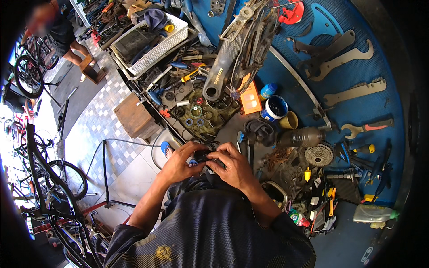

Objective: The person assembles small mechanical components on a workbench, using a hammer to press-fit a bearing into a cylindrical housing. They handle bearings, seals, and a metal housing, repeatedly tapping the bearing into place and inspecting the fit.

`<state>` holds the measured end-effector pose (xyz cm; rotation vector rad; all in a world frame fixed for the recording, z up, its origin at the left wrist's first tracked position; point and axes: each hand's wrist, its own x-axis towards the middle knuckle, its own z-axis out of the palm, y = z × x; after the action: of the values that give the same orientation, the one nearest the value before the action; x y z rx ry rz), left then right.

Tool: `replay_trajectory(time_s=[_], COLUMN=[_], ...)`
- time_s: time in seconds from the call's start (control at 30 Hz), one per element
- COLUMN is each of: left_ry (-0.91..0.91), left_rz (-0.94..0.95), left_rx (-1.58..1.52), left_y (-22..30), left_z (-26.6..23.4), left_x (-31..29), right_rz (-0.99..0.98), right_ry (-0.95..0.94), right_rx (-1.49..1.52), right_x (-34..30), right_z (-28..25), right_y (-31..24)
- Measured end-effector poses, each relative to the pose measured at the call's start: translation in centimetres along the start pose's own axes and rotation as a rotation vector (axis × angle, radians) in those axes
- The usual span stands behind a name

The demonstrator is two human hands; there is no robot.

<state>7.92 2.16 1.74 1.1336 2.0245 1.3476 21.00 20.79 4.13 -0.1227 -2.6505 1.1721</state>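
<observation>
Bicycle-workshop clutter covers the surface (250, 129): loose rings and bearings on a greasy patch, a crank arm (223, 67), a grease tub (274, 108) and a cassette (319, 154) to the right. Near the chest, the left hand (178, 165) and right hand (234, 167) meet, fingers pinched narrowly around a small black part (202, 155) held between them above the surface's near edge. Judging by the scattered pieces, the fitting work looks midway, with many parts not yet assembled.
</observation>
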Motion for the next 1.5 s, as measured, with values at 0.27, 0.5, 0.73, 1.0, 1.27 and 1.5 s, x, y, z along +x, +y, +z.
replay_trajectory(time_s=[0.27, 0.5, 0.73, 1.0, 1.27, 1.5], left_ry=[-0.15, -0.333, -0.476, -0.138, -0.035, 0.126], left_rz=[0.091, 0.073, 0.099, 0.104, 0.077, 0.021], left_rx=[-0.018, -0.136, -0.031, 0.081, 0.442, 0.026], left_y=[-1.1, -1.2, -1.5, -5.1, -8.5, -4.9], left_z=[1.2, 2.7, 4.6, 7.4, 11.9, 8.3], left_x=[1.1, 2.9, 5.5, 8.2, 10.3, 9.0], right_rz=[0.196, 0.27, 0.27, 0.606, 0.662, 0.48], right_ry=[-0.158, -0.168, -0.086, 0.323, 0.458, 0.472], right_rx=[0.149, 0.383, 0.198, 0.915, 1.14, 0.846], right_x=[-1.5, -3.4, -5.8, -6.1, -2.6, -1.4], right_z=[0.1, -1.3, -2.4, -4.3, -3.1, -2.4], right_y=[2.1, 4.9, 6.0, 7.6, 5.7, 3.9])
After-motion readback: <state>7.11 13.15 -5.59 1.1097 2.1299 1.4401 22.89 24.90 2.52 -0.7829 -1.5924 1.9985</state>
